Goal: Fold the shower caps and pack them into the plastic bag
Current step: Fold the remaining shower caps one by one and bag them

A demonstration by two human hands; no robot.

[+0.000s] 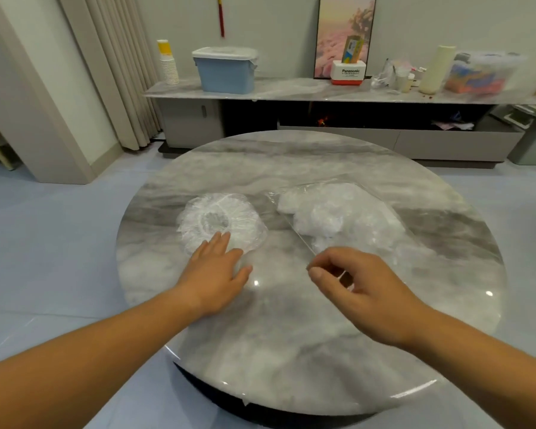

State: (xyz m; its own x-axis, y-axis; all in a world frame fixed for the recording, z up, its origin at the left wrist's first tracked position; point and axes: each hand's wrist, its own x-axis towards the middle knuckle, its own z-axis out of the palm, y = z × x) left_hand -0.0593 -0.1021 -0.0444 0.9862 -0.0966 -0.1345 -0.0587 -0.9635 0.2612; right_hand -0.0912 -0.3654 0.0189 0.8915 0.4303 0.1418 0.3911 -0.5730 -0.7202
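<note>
The right hand pinches the near edge of the plastic bag, probably to hold its mouth open; bunched caps already lie inside. The left hand rests flat, fingers straight, on the loose shower cap beside it, likely steadying it on the table.

One wide-angle head-worn camera looks forward and down across the round tabletop from close above its near edge, facing the low cabinet beyond.
</note>
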